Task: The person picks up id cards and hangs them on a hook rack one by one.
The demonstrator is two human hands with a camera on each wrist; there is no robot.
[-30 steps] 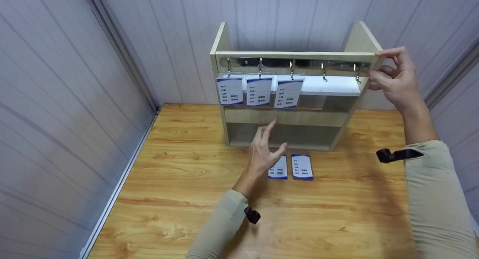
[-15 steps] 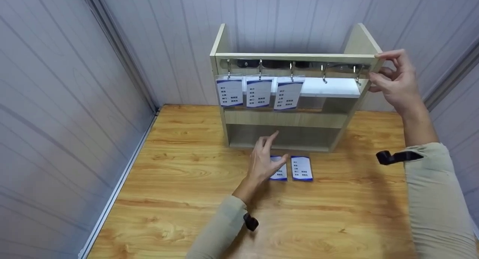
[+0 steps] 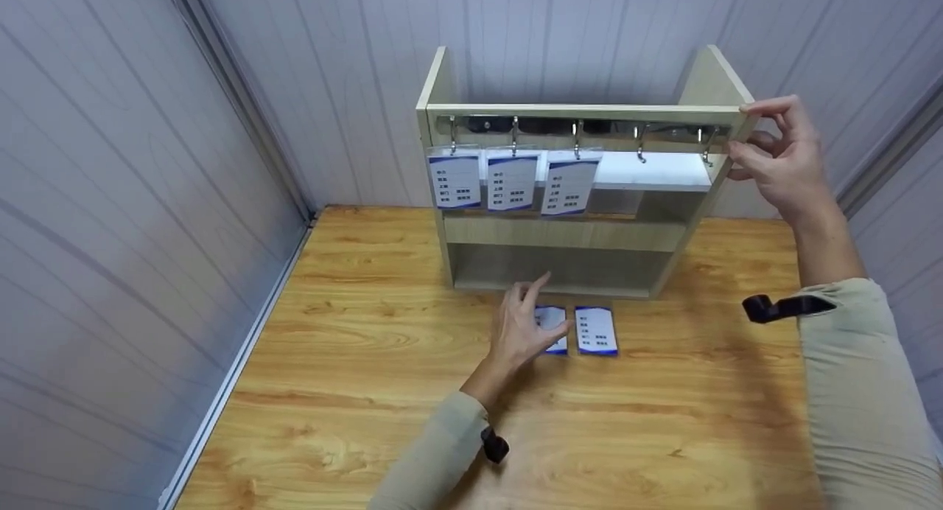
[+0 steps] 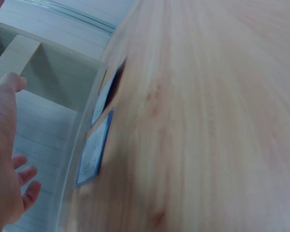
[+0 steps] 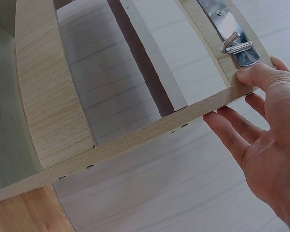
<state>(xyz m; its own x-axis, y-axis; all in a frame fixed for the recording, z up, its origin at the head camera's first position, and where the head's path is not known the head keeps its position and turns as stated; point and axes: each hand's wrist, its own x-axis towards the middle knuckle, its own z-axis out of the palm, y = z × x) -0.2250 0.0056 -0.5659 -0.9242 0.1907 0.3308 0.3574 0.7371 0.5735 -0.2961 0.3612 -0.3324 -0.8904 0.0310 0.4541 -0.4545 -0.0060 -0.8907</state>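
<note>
My left hand [image 3: 516, 326], fingers spread and holding nothing, hovers over the left one of two blue-edged name badges [image 3: 560, 346] on the table, partly hiding it. The right badge [image 3: 595, 331] lies flat beside it. In the left wrist view both badges [image 4: 93, 154] lie beyond the hand [image 4: 5, 154]. My right hand [image 3: 784, 156] grips the upper right side panel of a pale wooden shelf [image 3: 567, 233]. Seen from the right wrist, its thumb presses the front near the end of the metal hook rail [image 5: 246, 57], with fingers behind the panel.
Three badges hang from the rail's left hooks: a left one [image 3: 454, 182], a middle one [image 3: 512, 184] and a right one [image 3: 569, 187]. Two hooks to their right, including one by my right hand [image 3: 641, 145], carry no badge. Panelled walls [image 3: 147, 163] stand behind and beside the wooden table [image 3: 353, 326].
My left hand has come down from in front of the shelf toward the left badge on the table, its fingers still spread. The right hand keeps its grip on the side panel.
</note>
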